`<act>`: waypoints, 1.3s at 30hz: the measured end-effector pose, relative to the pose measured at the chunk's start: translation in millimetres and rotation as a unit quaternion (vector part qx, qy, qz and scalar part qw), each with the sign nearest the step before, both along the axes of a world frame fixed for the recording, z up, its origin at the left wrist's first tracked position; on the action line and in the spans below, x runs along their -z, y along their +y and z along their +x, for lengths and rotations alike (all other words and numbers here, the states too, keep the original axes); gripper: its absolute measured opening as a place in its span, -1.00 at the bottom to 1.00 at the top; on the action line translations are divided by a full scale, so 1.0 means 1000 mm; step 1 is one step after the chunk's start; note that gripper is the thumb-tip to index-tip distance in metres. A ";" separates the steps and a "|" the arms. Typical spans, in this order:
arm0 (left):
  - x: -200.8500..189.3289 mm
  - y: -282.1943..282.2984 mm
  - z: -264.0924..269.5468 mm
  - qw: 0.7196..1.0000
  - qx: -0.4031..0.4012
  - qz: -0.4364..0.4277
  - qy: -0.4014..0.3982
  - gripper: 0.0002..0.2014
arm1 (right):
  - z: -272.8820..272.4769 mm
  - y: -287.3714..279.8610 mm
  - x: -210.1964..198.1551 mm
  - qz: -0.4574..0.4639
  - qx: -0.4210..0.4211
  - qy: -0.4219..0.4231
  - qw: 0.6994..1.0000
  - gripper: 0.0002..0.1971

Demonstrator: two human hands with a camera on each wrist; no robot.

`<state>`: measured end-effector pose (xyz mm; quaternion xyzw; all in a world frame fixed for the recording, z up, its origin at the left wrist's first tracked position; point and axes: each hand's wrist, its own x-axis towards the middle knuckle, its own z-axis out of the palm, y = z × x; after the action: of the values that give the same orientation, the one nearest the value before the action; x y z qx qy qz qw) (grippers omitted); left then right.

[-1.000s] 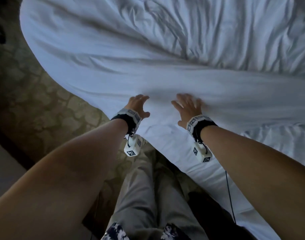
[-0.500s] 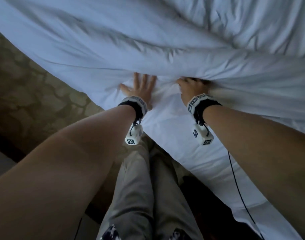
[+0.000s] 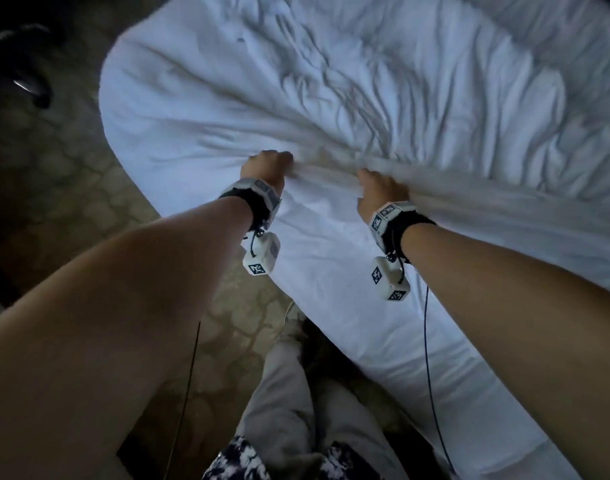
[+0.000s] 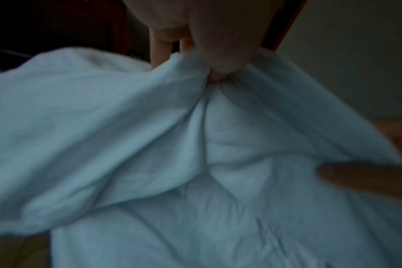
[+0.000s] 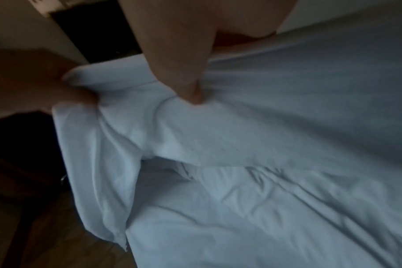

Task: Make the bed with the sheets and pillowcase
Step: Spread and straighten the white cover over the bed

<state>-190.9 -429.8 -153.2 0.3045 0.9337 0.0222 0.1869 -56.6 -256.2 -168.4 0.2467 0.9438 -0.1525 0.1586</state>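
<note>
- The person's trousers (image 3: 296,410) and the patterned floor (image 3: 71,202) lay nearest.
- The bed (image 3: 383,341) ran just beside them, its edge covered in smooth white cloth.
- The left hand (image 3: 267,168) was clenched on a bunched fold of the sheet (image 3: 331,98); its fingers (image 4: 223,54) pinched the cloth.
- The right hand (image 3: 381,192) gripped the same ridge, just beside the left.
- Beyond, the sheet lay rumpled across the bed; it looked light, soft and limp, likely best taken by its edge with hands spread apart.
</note>
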 end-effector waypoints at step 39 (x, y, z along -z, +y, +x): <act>-0.042 0.099 -0.334 0.989 -0.069 0.055 -0.115 -0.72 | -0.296 0.078 -0.040 -0.050 0.153 0.103 0.982 -0.46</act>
<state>-524.5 -331.3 -110.8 0.2445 0.9221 0.1218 0.2742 -352.8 -178.7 -128.2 0.3631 0.8974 -0.2463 0.0472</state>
